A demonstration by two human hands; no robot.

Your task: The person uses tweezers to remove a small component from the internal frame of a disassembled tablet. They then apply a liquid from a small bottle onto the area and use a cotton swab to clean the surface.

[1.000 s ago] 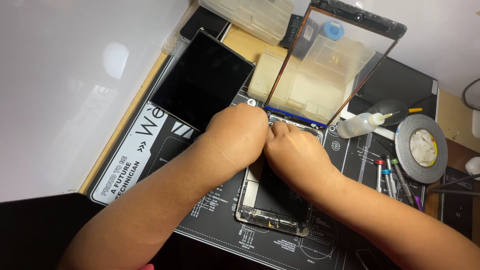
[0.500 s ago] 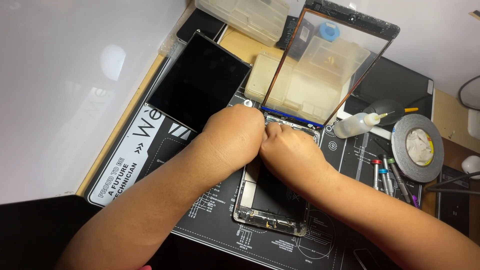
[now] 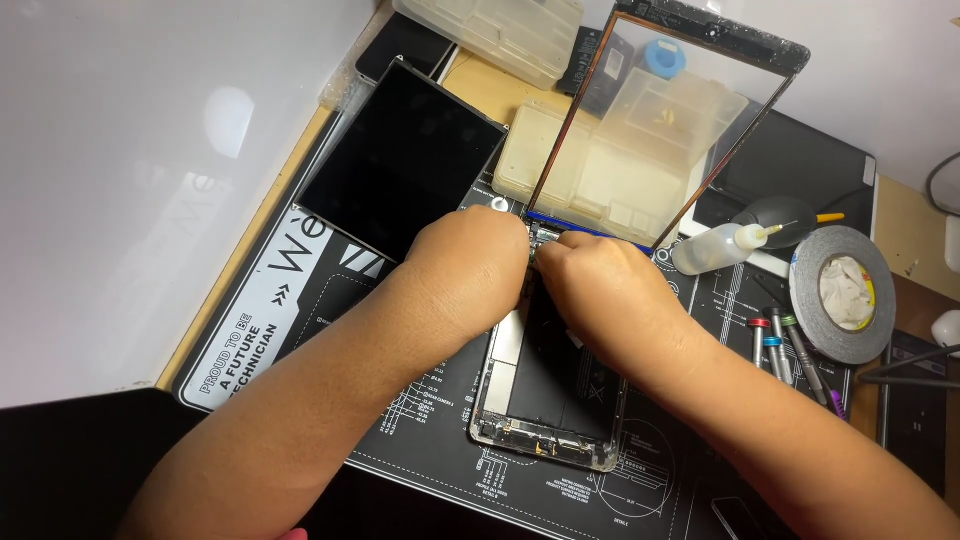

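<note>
An opened tablet body (image 3: 545, 400) lies on a black printed work mat (image 3: 400, 420), its black battery and boards exposed. My left hand (image 3: 465, 270) and my right hand (image 3: 600, 295) meet over its top edge, fingers curled down onto the innards; whatever they pinch is hidden beneath them. A clear glass front panel (image 3: 660, 120) with a dark frame stands tilted up from that top edge. A black display panel (image 3: 405, 160) lies propped to the left.
Clear plastic parts boxes (image 3: 520, 150) sit behind the tablet. On the right are a small squeeze bottle (image 3: 715, 248), a roll of tape (image 3: 845, 295) and several screwdrivers (image 3: 775, 350). A white surface (image 3: 130, 180) fills the left.
Both hands stay over the tablet's top edge with only slight shifts. The view has drifted a little.
</note>
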